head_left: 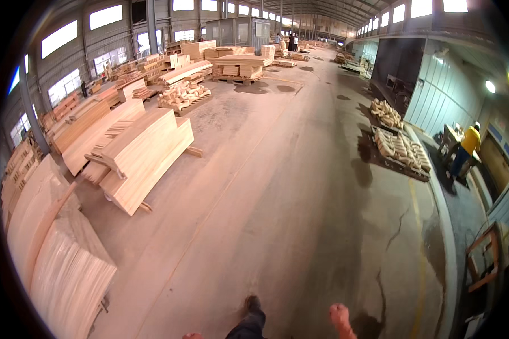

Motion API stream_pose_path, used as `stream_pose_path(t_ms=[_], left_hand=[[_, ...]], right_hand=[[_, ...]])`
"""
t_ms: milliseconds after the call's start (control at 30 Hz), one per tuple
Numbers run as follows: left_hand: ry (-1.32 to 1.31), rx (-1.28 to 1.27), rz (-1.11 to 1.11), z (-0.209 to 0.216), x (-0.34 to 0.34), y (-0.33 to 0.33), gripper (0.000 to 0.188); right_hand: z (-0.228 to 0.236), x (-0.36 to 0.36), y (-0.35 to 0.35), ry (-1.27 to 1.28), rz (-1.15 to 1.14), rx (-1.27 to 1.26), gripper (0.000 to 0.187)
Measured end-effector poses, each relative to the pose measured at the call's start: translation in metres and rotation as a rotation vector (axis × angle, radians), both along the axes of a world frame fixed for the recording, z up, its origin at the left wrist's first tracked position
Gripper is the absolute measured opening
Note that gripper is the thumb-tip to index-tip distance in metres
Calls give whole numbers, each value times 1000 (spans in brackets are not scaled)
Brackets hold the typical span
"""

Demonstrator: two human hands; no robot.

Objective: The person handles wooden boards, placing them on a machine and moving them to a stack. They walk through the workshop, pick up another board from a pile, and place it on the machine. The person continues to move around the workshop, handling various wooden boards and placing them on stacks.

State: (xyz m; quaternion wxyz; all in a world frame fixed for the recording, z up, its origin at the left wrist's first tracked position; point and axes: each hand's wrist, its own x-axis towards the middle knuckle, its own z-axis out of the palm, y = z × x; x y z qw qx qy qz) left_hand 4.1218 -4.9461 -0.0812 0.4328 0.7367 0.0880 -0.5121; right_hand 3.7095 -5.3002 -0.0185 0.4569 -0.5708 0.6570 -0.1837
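In the head view, visible at the lower edge, right hand (339,315) curled into a narrow, loose fist, with nothing seen in its grip, above the smooth grey-brown concrete floor (249,237); left of it, just a sliver of left hand (192,335), mostly cut off by the edge; cannot tell whether wide, narrow or holding anything; between the two, one dark-trousered leg (249,325) with a dark shoe (252,303) set forward on the concrete.

Nearest to the left hand among the goods, yet well apart, a tall, pale, plastic-wrapped stack of flat sheets (70,277) at the lower left; nearest on the right hand's side, also well apart, a brown, four-sided wooden frame (484,257) near the right rim; beneath and beside the right hand, a thin, dark, jagged crack (382,288) in the concrete, then a faded yellow floor line (418,248).

Beyond the wrapped stack, a long, pale stack of wooden panels (152,150) on timber bearers; farther off, a heap of pale, short wooden pieces (182,95) on a pallet; across the aisle, a low pallet of pale, curved wooden pieces (401,150); farther right, beside a workbench, a person in a yellow top and blue trousers (469,144), leaning forward.
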Motion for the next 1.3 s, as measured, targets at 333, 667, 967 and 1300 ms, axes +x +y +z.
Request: stream_pose_path(t_ms=[333, 667, 967, 1300], left_hand=[[-149, -227, -124, 85, 197, -464, 21], [-95, 25, -142, 32, 324, -649, 37], [-9, -102, -10, -28, 430, -882, 31], [-151, -185, -112, 79, 634, -1332, 22]], right_hand=[[-215, 4, -59, 296, 258, -11, 21], [-138, 271, -587, 45, -1, 35, 28], [-4, 446, -929, -28, -161, -102, 28], [-186, 453, -948, 211, -16, -47, 38]])
